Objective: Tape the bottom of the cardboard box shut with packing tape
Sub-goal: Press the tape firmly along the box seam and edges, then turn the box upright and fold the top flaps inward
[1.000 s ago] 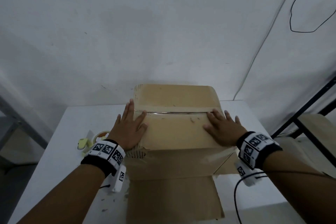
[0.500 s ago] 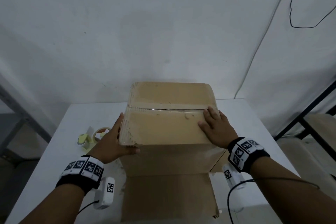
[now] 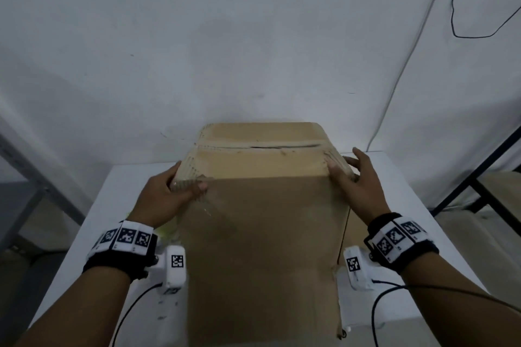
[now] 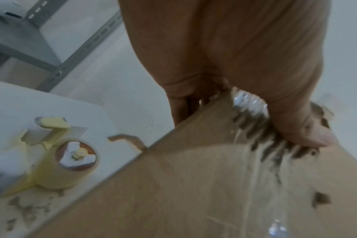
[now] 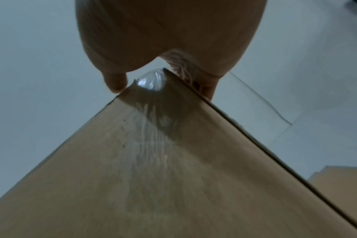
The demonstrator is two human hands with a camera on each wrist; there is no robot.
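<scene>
The brown cardboard box stands on the white table, its seamed face turned up and away from me. Clear tape shines over the box edge by my left thumb, and the clear tape also wraps the corner under my right hand. My left hand grips the near left top corner, thumb on the front face. At the near right top corner, my right hand holds the box with thumb on top and fingers down the side.
A yellow tape dispenser with a roll sits on the table left of the box, with cardboard crumbs around it. In the head view the box and my left wrist hide most of it. A metal shelf frame stands at the right.
Both hands slid from lying flat on the taped face to its near corners. The box has tipped toward me, so its front face now fills more of the view.
</scene>
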